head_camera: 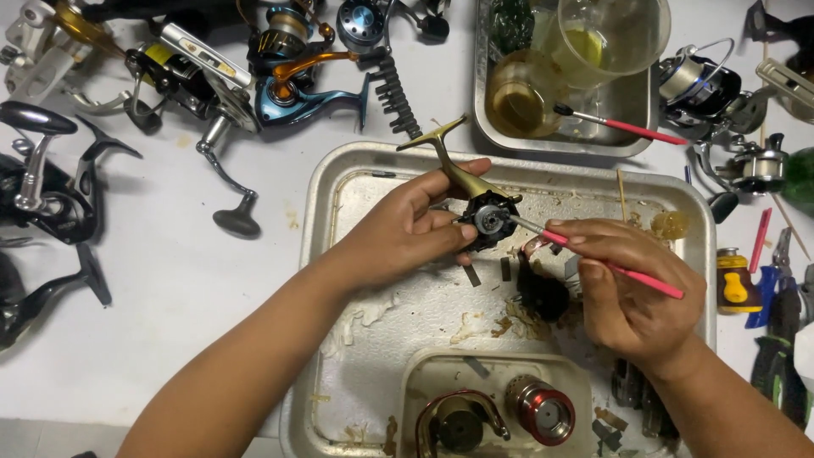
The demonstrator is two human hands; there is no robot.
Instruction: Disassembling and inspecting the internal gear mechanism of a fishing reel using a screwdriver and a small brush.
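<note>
Red spool (541, 411) near cam, below big metal tray (339, 182) middle. Left hand (398, 233) fingers clamped on gold reel body (483, 212), above tray middle. Right hand (632, 293) pinches pink brush (610, 265), tip on gear. Best: hold reel steady, small light dabs.

red spool (541, 411), blue reel (297, 93), glass jars (519, 100), yellow bottle (733, 284)

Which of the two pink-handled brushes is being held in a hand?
The pink-handled brush in the right hand, touching the reel body; the other brush lies across the upper tray.
</note>
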